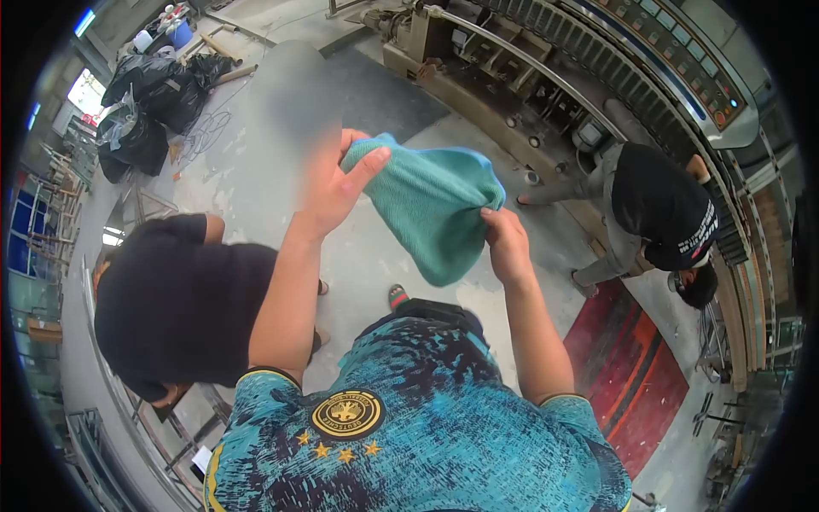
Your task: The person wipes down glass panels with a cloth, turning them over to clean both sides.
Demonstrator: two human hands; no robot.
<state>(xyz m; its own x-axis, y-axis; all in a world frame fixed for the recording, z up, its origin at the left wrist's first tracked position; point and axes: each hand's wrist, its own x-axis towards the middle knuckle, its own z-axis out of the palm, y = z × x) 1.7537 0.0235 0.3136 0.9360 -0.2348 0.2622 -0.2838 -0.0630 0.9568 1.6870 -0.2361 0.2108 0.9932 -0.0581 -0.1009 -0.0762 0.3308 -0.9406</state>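
Observation:
A teal cloth [431, 205] with a blue edge hangs in the air in front of my chest, stretched between both hands. My left hand [337, 183] grips its upper left corner, thumb lying on top of the fabric. On the other side, my right hand [507, 241] pinches the right edge, where the cloth bunches into folds. The lower part of the cloth droops freely between them. A grey blur covers the area just above my left hand.
A person in dark clothes [183, 303] bends over close on my left. Another person in a black shirt [661, 205] leans by a long machine [529, 94] at right. Black bags [149, 102] lie at far left; a red mat [627, 367] covers floor at right.

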